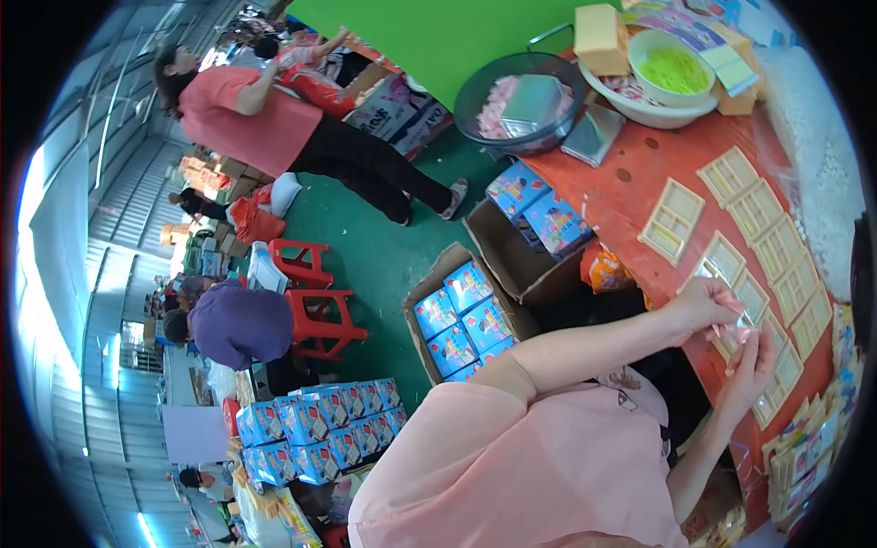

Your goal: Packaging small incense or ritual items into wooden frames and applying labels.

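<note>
My left hand (708, 307) and my right hand (751, 365) meet over the table, fingers closed in pinches. Between them is a small, shiny, partly clear piece (744, 322), its kind too small to tell. Beneath and around the hands lie pale wooden frames (782, 248) divided into compartments, several of them edge to edge in rows. My hands partly cover the nearer row. One separate frame (671, 219) lies farther left on the red-orange tabletop (630, 187).
A dark see-through basin (470, 123) holds pink pieces and a silvery square container (533, 105). Beside it, a white bowl (646, 46) contains yellow-green strands. Open cartons (498, 242) of blue boxes stand left of the table. Red stools (324, 320) and other people (242, 320) are beyond.
</note>
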The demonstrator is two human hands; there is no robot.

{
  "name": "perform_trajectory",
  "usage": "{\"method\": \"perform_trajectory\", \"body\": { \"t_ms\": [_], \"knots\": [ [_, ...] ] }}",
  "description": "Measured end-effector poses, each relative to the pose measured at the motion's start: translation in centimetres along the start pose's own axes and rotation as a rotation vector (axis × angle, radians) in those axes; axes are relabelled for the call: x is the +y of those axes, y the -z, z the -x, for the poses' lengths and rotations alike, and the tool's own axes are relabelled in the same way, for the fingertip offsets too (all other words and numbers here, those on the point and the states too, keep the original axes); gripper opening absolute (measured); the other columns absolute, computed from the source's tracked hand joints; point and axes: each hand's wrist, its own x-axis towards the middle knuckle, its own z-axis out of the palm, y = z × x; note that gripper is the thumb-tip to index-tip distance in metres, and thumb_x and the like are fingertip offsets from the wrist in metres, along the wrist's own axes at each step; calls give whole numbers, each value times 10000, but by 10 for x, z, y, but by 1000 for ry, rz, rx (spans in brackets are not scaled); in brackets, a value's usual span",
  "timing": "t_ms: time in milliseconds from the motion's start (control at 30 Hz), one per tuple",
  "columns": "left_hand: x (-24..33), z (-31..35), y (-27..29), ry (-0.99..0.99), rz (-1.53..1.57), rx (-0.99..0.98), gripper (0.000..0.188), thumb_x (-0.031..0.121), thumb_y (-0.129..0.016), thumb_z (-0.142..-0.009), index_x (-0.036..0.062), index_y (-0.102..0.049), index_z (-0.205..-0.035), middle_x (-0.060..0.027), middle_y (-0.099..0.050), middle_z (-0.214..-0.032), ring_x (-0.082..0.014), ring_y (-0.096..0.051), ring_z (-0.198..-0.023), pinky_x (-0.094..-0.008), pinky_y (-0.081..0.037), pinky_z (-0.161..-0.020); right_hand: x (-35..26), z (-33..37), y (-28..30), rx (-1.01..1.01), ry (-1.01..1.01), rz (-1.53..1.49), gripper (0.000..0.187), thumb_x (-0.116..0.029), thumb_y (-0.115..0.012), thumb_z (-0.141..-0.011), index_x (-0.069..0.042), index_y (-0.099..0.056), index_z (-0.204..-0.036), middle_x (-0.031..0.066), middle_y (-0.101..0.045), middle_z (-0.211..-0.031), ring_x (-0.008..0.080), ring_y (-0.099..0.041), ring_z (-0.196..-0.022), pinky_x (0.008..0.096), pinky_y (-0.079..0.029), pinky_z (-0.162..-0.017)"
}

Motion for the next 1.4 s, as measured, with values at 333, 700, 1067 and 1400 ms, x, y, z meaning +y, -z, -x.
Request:
{"method": "perform_trajectory", "body": {
  "t_ms": [333,700,1067,1400],
  "knots": [
    [19,18,-2,108,-100,86,59,49,-703,-830,48,-663,-874,-40,-665,-735,-96,-596,-580,-213,-428,-471,-36,10,-12,111,-157,-242,242,-126,-609,-954,-11,-594,-1166,-44,-490,-757,22,-399,-584,186,-296,-497],
    [33,-2,40,6,-46,101,207,26,-708,-869,-28,-628,-1052,-121,-688,-879,-131,-637,-661,-206,-436,-478,-10,1,19,-44,-60,373,119,-90,-656,-910,4,-642,-982,16,-666,-856,61,-589,-751,203,-469,-675],
    [20,3,43,66,-41,94,219,23,-698,-875,-40,-630,-1073,-119,-693,-897,-141,-642,-658,-216,-439,-480,-14,8,-9,13,124,564,160,-122,-673,-895,-12,-645,-1008,49,-694,-854,94,-623,-721,250,-485,-663],
    [19,3,47,73,-56,78,230,37,-695,-878,-51,-629,-1080,-108,-683,-889,-125,-635,-648,-221,-436,-482,-12,13,-22,-196,516,1098,110,-135,-630,-899,-86,-654,-995,71,-621,-979,295,-649,-842,393,-535,-665]
  ]
}}
